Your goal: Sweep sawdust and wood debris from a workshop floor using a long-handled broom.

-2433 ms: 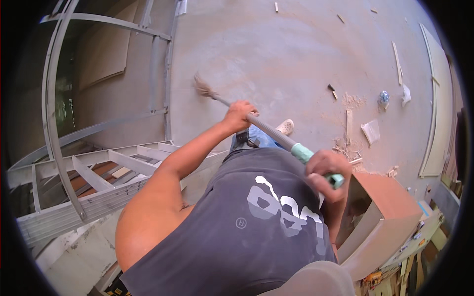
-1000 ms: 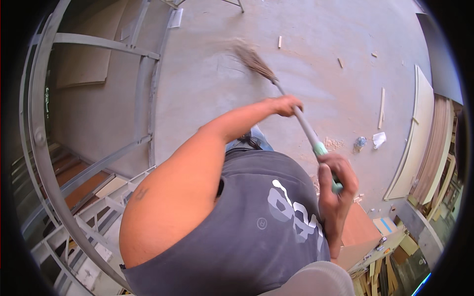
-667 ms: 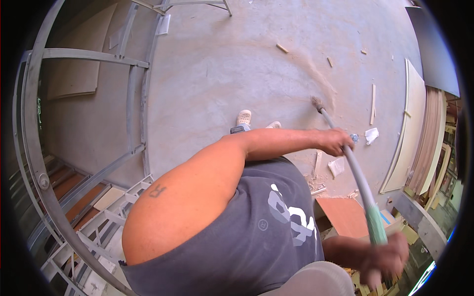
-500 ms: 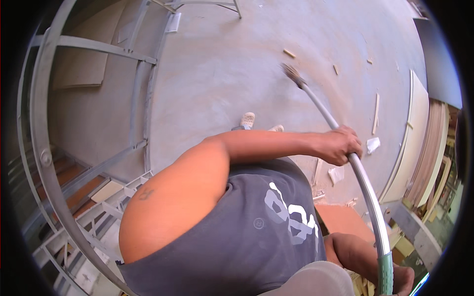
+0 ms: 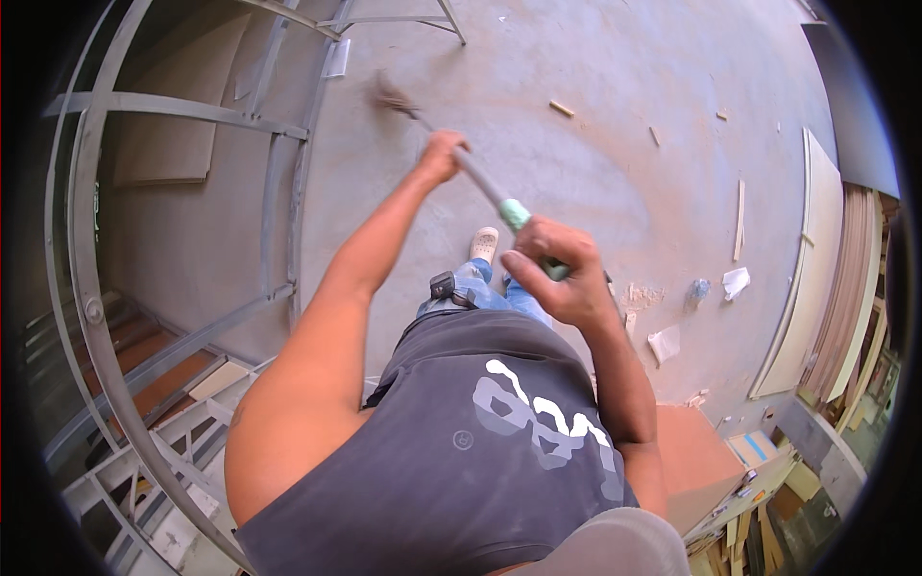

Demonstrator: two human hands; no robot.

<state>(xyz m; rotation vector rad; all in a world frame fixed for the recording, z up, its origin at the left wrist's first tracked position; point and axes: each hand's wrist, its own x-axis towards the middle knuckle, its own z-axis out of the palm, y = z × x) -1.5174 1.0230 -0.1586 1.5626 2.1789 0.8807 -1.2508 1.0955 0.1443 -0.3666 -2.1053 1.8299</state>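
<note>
A long-handled broom slants across the floor in front of me. Its brown bristle head, smeared by motion, is up and to the left, low over the grey floor. My left hand is closed round the shaft not far behind the bristles, arm stretched forward. Nearer my body, my right hand wraps the green grip at the upper end of the handle. Below it are my feet in pale clogs.
Metal framing rises along the left. Small wood pieces, a wood strip, white scraps and a small heap of debris lie on the floor. Boards lean at the right; a reddish-brown panel is lower right.
The broom head has swept from the middle of the floor to the left. My left hand moved left along with it, and my right hand came up and forward from the lower right.
</note>
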